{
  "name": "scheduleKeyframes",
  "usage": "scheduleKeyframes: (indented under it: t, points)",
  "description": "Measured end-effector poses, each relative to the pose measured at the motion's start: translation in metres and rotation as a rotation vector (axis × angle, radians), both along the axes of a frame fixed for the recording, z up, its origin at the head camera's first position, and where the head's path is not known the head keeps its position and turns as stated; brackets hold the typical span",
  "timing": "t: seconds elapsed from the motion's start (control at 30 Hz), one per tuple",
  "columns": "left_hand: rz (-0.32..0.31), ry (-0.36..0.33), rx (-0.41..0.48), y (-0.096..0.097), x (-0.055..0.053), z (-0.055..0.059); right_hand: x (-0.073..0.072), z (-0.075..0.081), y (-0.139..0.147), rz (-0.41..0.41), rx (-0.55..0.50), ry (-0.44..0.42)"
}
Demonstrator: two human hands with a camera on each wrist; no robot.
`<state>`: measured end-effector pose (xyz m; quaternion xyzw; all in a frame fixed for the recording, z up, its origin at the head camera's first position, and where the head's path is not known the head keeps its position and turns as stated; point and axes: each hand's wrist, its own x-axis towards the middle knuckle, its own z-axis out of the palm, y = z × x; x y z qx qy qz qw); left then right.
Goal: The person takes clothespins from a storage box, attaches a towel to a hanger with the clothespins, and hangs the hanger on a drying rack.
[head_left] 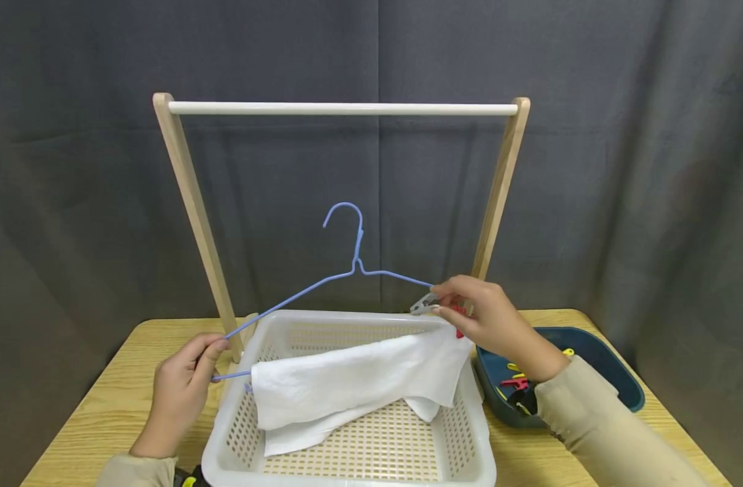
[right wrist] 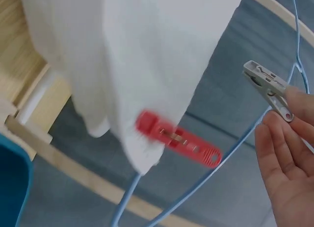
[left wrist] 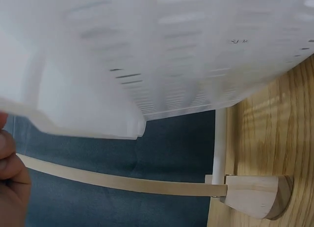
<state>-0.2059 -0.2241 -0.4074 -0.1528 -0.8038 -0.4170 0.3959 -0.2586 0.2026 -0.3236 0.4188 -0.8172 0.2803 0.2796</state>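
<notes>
A blue wire hanger is held tilted over the white basket, its hook pointing up. My left hand grips its left corner, thumb and fingers round the wire. A white cloth is draped over the hanger's lower bar. At the cloth's right end a red clothespin clips it, seen plainly in the right wrist view. My right hand pinches a light grey clothespin between thumb and fingers, beside the hanger's right arm and apart from the cloth. Only part of the left hand shows in the left wrist view.
The white perforated basket stands on the wooden table. Behind it rises a wooden rack with a white rod. A dark blue tub holding several yellow and red clothespins stands at the right, under my right forearm.
</notes>
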Motion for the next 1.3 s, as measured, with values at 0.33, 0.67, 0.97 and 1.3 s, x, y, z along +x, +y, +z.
scheduleKeyframes:
  t: [0.33,0.67,0.97,1.3]
  points:
    - [-0.015,0.061,-0.011,0.005,-0.001,0.001,-0.001,0.004,-0.025,0.077,0.023,0.001]
    - [-0.043,0.098,-0.035,0.008,-0.003,0.001,-0.004,0.005,-0.038,0.099,0.025,-0.05]
    - [-0.048,0.093,-0.056,0.011,-0.002,0.003,-0.002,0.007,-0.052,0.102,0.008,-0.073]
    - [-0.064,0.127,-0.057,0.013,-0.002,0.002,0.0,0.011,-0.067,0.136,-0.026,-0.118]
